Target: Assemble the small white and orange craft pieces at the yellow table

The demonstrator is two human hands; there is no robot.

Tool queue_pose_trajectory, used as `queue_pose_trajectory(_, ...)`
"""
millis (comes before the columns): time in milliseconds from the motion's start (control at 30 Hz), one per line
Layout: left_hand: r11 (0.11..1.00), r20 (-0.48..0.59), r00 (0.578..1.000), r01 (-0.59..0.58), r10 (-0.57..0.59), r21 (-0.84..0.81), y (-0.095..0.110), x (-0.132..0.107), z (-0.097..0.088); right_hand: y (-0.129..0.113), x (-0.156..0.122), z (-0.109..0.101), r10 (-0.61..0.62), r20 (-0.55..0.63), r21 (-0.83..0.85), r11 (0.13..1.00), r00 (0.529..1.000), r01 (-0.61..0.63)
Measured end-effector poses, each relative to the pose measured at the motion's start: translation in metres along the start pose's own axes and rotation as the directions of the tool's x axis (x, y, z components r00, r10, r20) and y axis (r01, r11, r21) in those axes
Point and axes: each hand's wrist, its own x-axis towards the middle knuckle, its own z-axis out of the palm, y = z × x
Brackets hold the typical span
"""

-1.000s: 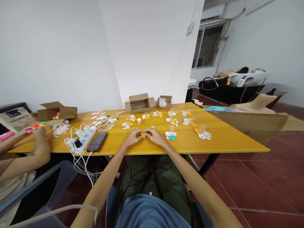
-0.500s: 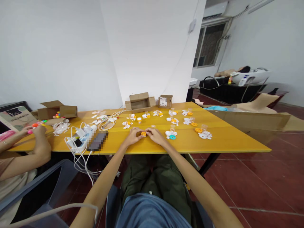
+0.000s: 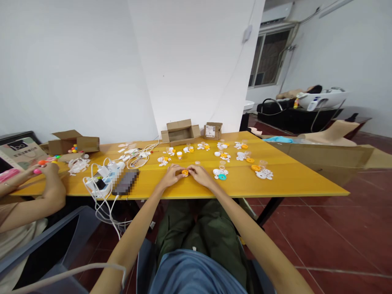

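Between my two hands, close to the table's front edge, is a small round orange and white plastic part (image 3: 185,173). My left hand (image 3: 172,176) grips it from the left with thumb and fingers. From the right, the fingers of my right hand (image 3: 199,174) close on its other side. Its lower side is partly hidden by the fingers. Just beyond my hands stands a small white-capped container (image 3: 179,154). To the right of my right hand lies a group of white discs (image 3: 216,172) with a teal ring (image 3: 222,177) and a clear cup.
Several clusters of white pieces with orange rings (image 3: 250,160) spread over the yellow table (image 3: 294,185). Open cardboard boxes (image 3: 180,134) stand at the back. A power strip (image 3: 107,181) with tangled white cables and a dark pixelated object (image 3: 125,182) lie left. A co-worker's hands (image 3: 50,167) hold colourful beads.
My hands and the orange and white part stay almost in place. At the far left, the co-worker's hands and beads have shifted slightly.
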Motion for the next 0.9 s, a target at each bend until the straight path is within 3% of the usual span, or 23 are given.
queue_pose_trajectory(900, 1.000, -0.055, 0.999, 0.000, 0.001, 0.002, -0.0002, -0.0015, 0.0009, 0.0006, 0.0001, 0.0019, -0.004, -0.017, 0.001, 1.000, 1.000, 0.004)
